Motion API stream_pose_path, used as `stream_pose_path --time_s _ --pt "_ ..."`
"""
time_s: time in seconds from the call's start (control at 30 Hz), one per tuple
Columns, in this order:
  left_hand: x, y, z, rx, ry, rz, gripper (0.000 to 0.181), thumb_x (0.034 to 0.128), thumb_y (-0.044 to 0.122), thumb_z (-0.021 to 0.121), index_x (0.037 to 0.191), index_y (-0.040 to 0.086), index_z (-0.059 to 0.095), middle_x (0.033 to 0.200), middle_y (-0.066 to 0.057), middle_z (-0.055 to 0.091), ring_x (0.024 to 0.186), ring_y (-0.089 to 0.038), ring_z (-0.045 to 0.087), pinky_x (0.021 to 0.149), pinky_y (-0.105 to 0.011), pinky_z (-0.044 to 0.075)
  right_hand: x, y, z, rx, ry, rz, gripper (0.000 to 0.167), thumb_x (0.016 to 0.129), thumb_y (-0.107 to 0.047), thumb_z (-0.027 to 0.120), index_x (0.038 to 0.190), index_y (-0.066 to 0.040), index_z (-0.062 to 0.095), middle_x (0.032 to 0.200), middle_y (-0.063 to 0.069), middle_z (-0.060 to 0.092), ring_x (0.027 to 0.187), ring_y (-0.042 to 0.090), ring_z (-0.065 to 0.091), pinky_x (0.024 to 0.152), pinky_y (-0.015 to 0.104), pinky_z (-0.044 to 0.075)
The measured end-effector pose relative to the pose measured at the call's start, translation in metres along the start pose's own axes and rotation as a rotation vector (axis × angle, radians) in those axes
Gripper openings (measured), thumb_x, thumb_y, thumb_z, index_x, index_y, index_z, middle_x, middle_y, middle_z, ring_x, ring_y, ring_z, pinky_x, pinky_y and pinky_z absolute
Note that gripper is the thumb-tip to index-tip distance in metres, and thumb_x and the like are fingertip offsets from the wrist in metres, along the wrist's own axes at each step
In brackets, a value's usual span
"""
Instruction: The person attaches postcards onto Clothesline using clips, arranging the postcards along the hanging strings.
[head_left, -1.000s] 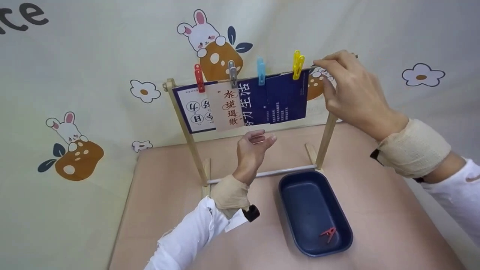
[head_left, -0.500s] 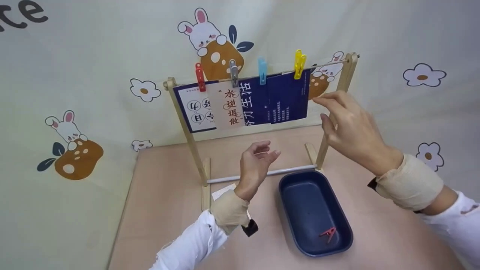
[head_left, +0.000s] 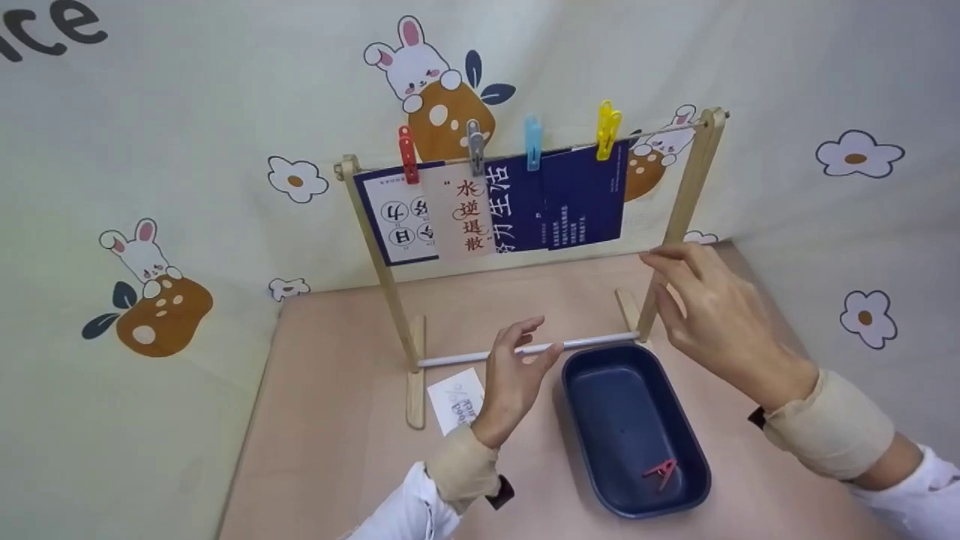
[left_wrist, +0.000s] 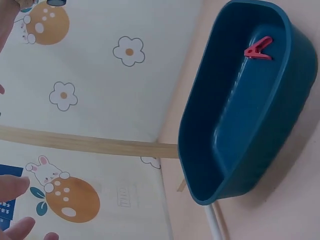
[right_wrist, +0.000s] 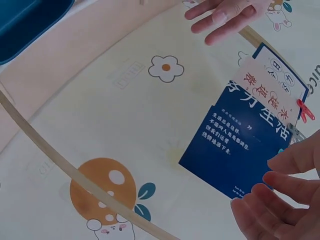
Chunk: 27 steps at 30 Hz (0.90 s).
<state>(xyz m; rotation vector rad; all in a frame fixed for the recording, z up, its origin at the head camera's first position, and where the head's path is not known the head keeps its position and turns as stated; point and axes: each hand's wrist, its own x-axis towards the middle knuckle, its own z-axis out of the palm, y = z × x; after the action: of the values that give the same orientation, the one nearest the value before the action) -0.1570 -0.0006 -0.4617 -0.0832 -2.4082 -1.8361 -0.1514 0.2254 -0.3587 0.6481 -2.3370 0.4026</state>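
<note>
My left hand [head_left: 510, 382] hovers above the table near the blue basin [head_left: 574, 442], fingers loosely bent, holding nothing. To the right, my right hand [head_left: 720, 315] is in the air before the right post, also with nothing in its fingers. Overlapping cards hang on a string: a blue-edged white card [head_left: 397, 214], a pink card [head_left: 457, 217] and dark blue cards [head_left: 585, 195]. Red [head_left: 408, 154], grey [head_left: 475, 148], light blue [head_left: 533, 142] and yellow [head_left: 607, 131] clothespins clip them. Partly behind my left hand lies a white printed card [head_left: 454, 397].
A wooden frame [head_left: 694, 184] carries the string [head_left: 667, 133], with a white rod [head_left: 457, 358] low between its posts. One red clothespin [left_wrist: 259, 48] lies inside the basin. Behind stands a wall cloth [head_left: 210, 97] printed with rabbits and flowers.
My right hand has come down from the string's right end to below the cards. The left hand has dropped lower, uncovering the white card on the table. The hanging cards stay put.
</note>
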Motion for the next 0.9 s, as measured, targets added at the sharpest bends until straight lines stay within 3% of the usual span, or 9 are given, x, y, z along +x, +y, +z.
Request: stream_pose_path --time_s 0.2,0.37,0.6,0.9 --pt "-0.011 -0.014 0.012 -0.004 0.003 0.063 0.045 0.0865 0.018 0.079 0.128 0.008 0.065 0.129 -0.011 0.061 0.119 -0.028 0.059 0.098 -0.041 0.054 -0.024 0.005 0.017 0.063 0.018 -0.018 0.041 0.077 0.012 0.075 0.116 0.005 0.068 0.11 0.022 0.063 0.101 0.035 0.065 0.081 0.046 0.058" --pt "-0.022 -0.026 0.024 -0.008 -0.044 0.082 0.049 0.0885 0.017 0.077 0.134 0.008 0.06 0.136 -0.012 0.056 0.124 -0.03 0.056 0.099 -0.044 0.054 -0.046 0.009 0.035 0.049 -0.013 -0.05 0.04 0.076 0.008 0.079 0.114 0.002 0.069 0.109 0.019 0.064 0.097 0.034 0.065 0.08 0.047 0.058" --pt "-0.03 -0.045 0.033 0.025 -0.118 0.097 0.056 0.0888 0.014 0.076 0.14 0.007 0.055 0.14 -0.017 0.052 0.129 -0.035 0.054 0.1 -0.048 0.054 -0.075 0.01 0.058 0.02 -0.142 -0.064 0.041 0.078 -0.005 0.084 0.116 -0.002 0.07 0.114 0.015 0.065 0.101 0.032 0.063 0.084 0.047 0.055" --pt "-0.046 -0.07 0.042 0.067 -0.214 0.064 0.061 0.0912 0.015 0.073 0.146 0.006 0.047 0.147 -0.019 0.046 0.135 -0.037 0.049 0.102 -0.048 0.053 -0.113 0.01 0.081 0.005 -0.261 -0.095 0.051 0.073 -0.015 0.09 0.118 -0.002 0.07 0.121 0.014 0.064 0.111 0.028 0.062 0.091 0.044 0.055"
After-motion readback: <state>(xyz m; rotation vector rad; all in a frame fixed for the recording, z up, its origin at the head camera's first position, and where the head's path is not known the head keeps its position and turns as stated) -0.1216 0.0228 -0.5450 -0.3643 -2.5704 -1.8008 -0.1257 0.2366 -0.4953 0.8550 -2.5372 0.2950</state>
